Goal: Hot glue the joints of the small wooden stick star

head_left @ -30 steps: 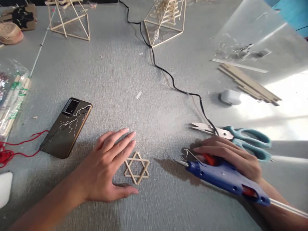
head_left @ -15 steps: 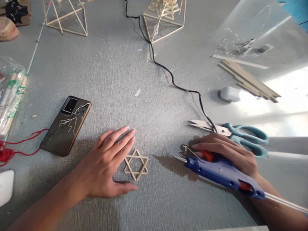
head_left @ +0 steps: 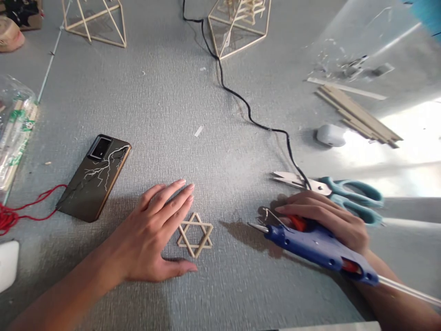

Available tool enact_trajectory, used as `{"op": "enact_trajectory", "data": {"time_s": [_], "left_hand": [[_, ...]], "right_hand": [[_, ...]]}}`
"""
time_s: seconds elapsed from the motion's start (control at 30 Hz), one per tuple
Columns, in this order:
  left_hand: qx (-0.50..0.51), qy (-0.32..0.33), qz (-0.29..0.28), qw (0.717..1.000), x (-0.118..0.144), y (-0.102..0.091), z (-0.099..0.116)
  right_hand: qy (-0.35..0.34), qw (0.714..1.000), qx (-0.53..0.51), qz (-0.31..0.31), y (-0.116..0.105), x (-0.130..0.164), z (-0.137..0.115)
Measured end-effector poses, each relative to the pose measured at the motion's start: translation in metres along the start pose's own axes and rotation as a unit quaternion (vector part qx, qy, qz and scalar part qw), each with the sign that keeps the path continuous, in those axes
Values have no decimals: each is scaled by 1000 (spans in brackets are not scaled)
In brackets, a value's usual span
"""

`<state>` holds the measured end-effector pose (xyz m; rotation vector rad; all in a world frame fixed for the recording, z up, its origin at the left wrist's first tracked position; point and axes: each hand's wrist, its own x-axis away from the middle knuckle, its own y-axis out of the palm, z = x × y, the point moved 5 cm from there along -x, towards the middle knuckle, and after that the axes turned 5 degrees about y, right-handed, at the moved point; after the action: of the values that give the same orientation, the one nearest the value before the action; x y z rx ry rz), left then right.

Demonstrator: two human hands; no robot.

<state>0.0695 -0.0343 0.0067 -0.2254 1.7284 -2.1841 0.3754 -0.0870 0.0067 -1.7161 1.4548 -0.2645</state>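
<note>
Table (head_left: pixel 220 115): grey, carries everything.
Right hand (head_left: pixel 327 220): grip curled over the blue glue gun (head_left: pixel 317 248), which lies on its side.
Left hand (head_left: pixel 155 234): released, flat, fingers spread, just beside star (head_left: pixel 195 234).
Star: sticks, between both hands.

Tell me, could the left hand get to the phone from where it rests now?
Probably yes. The left hand lies flat beside the stick star, and only bare mat separates it from the phone.
</note>
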Motion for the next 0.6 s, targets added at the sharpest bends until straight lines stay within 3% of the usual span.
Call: {"op": "enact_trajectory", "data": {"time_s": [0.23, 0.47, 0.6], "left_hand": [[-20, 1, -6, 1000, 0, 3, 1], [-30, 6, -4, 1000, 0, 4, 3], [-28, 5, -3, 1000, -1, 4, 4]], "right_hand": [[-26, 999, 2, -24, -1, -1, -1], [13, 1000, -2, 22, 0, -3, -1], [9, 1000, 10, 6, 2, -2, -1]]}}
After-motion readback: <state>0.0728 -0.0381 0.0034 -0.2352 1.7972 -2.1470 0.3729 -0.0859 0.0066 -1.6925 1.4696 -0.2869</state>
